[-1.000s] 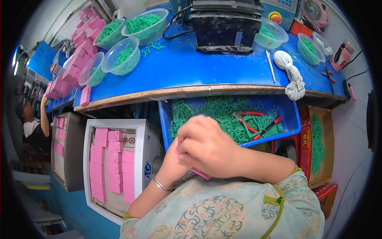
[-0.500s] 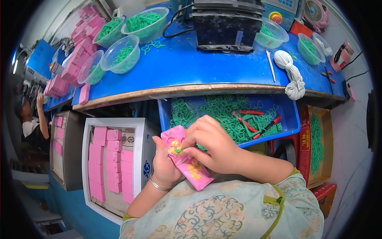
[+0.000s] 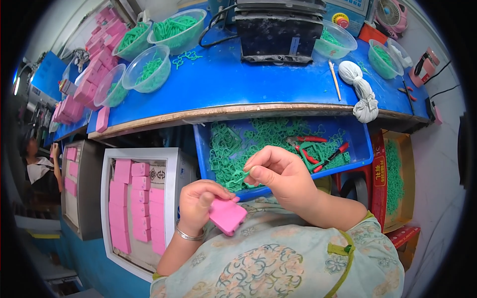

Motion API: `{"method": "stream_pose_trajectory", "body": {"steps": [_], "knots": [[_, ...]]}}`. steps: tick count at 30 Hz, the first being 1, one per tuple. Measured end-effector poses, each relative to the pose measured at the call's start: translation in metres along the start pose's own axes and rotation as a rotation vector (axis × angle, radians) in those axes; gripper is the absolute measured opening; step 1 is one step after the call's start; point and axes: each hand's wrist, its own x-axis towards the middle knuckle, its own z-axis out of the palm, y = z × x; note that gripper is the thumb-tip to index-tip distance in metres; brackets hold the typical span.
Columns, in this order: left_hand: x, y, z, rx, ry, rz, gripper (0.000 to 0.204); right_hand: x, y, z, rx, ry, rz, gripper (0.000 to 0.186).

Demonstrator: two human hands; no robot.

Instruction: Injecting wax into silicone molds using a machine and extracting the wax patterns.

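A pink rubber mould block (image 3: 229,217) is tilted in my left hand (image 3: 195,206), whose fingers curl over its upper end. Only its smooth outer side shows; the inner face is turned from view. Thumb and forefinger of my right hand (image 3: 290,181) pinch a small green wax piece (image 3: 244,175), apart from the block and above the near left part of a blue tray (image 3: 368,154). Many loose green pieces (image 3: 278,133) fill that tray. Red-handled pliers (image 3: 343,148) and a green square frame lie among them.
Clear bowls of green pieces (image 3: 148,74) stand on the blue table (image 3: 208,87). A white-framed case (image 3: 174,193) with pink blocks sits to my left. At right is a cardboard box (image 3: 397,174); a cloth bundle (image 3: 364,94) rests above. Another person (image 3: 42,169) works far left.
My right hand has drawn the green piece out of the bent-open, yellow-marked mould and moved it up and right. In my left hand the mould has turned over, smooth side showing.
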Motion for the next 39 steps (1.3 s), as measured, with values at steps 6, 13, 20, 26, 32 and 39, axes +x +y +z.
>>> {"method": "stream_pose_trajectory", "body": {"steps": [6, 13, 20, 26, 32, 39], "knots": [[0.006, 0.034, 0.021, 0.338, 0.042, 0.253, 0.027, -0.002, 0.01, -0.004, -0.251, -0.067, -0.217, 0.012], [0.006, 0.035, 0.022, 0.562, 0.046, 0.432, 0.024, -0.002, 0.017, -0.008, -0.432, -0.081, -0.326, 0.008], [0.005, 0.031, 0.023, 0.505, 0.075, 0.421, 0.023, -0.001, 0.016, -0.008, -0.548, -0.059, -0.362, 0.009], [0.005, 0.035, 0.026, 0.611, 0.13, 0.416, 0.025, 0.001, 0.007, -0.004, -0.791, -0.097, -0.592, 0.013], [0.004, 0.028, 0.023, 0.52, 0.079, 0.423, 0.024, 0.0, 0.007, 0.0, -0.97, -0.099, -0.733, 0.019], [0.005, 0.022, 0.027, 0.364, 0.154, 0.356, 0.017, 0.004, -0.001, -0.004, -1.055, -0.076, -0.797, 0.021]]}}
